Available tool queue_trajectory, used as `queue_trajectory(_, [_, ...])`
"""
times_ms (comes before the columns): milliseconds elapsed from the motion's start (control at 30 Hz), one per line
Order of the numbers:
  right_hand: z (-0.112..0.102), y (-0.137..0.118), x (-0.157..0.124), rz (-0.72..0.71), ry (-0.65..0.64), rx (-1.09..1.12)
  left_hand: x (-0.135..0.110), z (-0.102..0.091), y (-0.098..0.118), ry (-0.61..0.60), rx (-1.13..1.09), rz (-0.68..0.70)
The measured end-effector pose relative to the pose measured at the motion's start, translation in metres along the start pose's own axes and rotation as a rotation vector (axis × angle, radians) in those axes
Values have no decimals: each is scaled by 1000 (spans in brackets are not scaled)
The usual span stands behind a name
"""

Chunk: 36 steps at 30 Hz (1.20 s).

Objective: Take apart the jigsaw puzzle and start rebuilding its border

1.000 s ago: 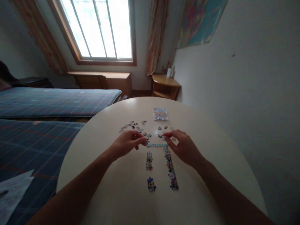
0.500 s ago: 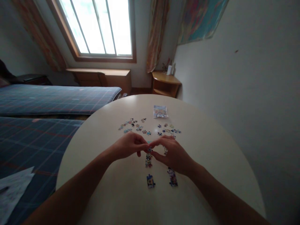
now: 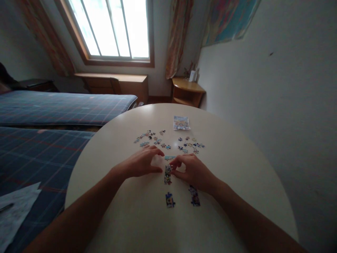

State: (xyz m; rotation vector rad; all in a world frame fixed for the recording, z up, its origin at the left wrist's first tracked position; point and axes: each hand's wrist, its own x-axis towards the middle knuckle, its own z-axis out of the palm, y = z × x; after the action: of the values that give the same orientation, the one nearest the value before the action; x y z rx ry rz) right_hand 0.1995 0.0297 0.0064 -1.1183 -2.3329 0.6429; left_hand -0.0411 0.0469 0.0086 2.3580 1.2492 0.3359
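My left hand [image 3: 145,161] is open just left of a joined strip of jigsaw pieces [image 3: 167,177], thumb and fingers spread with nothing between them. At the strip's upper right edge, my right hand [image 3: 190,170] has its thumb and curled forefinger closed on a puzzle piece there, which the fingertips partly hide. A short light-blue section of pieces [image 3: 169,157] lies just beyond the strip. Nearer me are a small joined block [image 3: 170,200] and, below my right wrist, another joined block [image 3: 195,196].
Loose jigsaw pieces lie in a left group [image 3: 157,141] and a right group [image 3: 193,144] on the round table [image 3: 226,140]. Behind them sits a small picture sheet [image 3: 181,123]. A wall [image 3: 276,105] rises on the right; plaid beds [image 3: 52,109] stand at left.
My left hand has let go and drawn left, its fingers opening. My right hand stays at the strip, fingers more curled. The light-blue section shows more fully between my hands.
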Motion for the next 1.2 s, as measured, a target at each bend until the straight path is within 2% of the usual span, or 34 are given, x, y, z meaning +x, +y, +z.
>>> queue_trajectory(167, [3, 5, 3, 56, 71, -11, -2, 11, 5, 48, 103, 96])
queue_trajectory(300, [8, 10, 5, 65, 82, 20, -1, 19, 7, -10, 140, 42])
queue_trajectory(467, [13, 11, 8, 59, 80, 21, -2, 18, 10, -93, 151, -25])
queue_trajectory(667, [11, 8, 8, 74, 58, 55, -1, 14, 16, -137, 150, -45])
queue_trajectory(900, [2, 0, 5, 122, 46, 113, 0, 17, 12, -131, 167, -19])
queue_trajectory(967, [-4, -3, 2, 105, 11, 132, 0, 18, 12, -124, 171, -7])
queue_trajectory(1200, [-18, -15, -8, 159, -260, 268, 1, 20, 9, -96, 172, -29])
